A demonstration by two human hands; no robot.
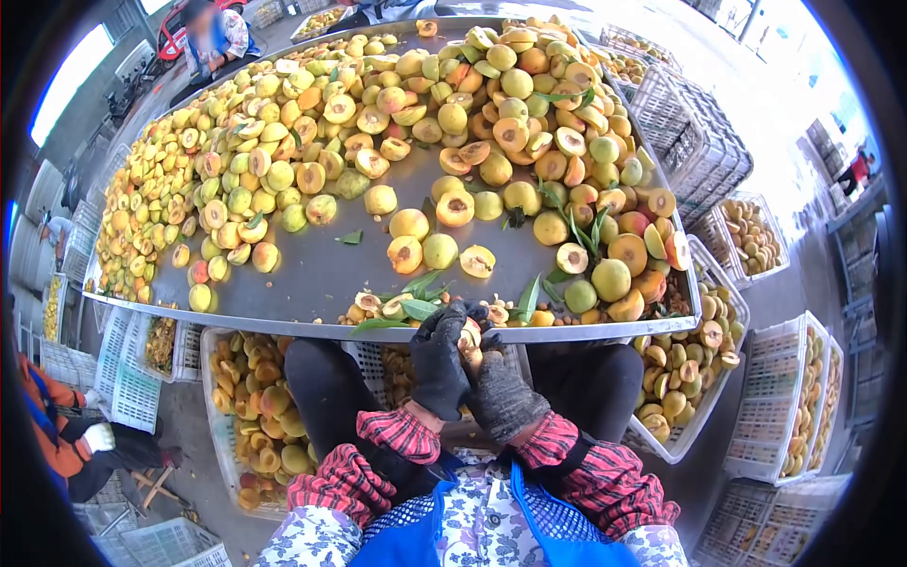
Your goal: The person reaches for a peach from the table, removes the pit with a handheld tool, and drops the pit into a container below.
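My left hand, in a dark glove, is closed around a piece of peach at the near edge of the metal table. My right hand, in a grey knit glove, is closed against the same piece from the other side. The fingers cover much of the fruit, and I cannot make out a tool between them. Just beyond my hands, green leaves lie with small fruit scraps and pits. Several cut peaches, including a peach half, rest farther in on the table.
The metal table bears a large heap of peaches. Below it stand a crate of peach halves at left and another crate at right. More white crates stack at right. Co-workers sit at left and far left.
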